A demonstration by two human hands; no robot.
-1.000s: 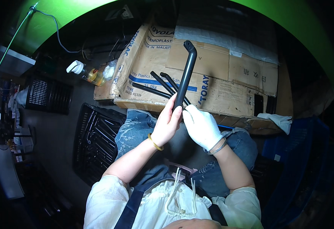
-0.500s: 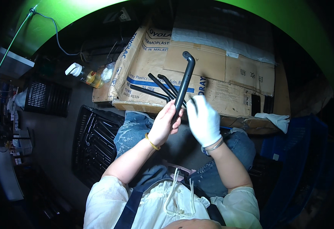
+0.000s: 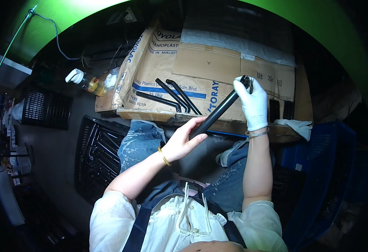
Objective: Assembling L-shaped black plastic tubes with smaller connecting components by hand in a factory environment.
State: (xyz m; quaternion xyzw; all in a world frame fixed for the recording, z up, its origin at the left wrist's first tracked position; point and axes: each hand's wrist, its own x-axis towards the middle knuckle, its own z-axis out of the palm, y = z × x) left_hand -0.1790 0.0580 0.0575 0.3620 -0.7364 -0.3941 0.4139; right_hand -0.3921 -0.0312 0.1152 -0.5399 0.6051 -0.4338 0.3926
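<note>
Left hand curls its fingers round the near end of the tube, right hand clasps its far end above the cardboard, and even, firm support should prevent twisting.

Blk glossy tube held diag., far end to R.

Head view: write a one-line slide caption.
Bare left hand and white-gloved right hand hold one black tube between them; three more tubes lie on brown paper.
</note>
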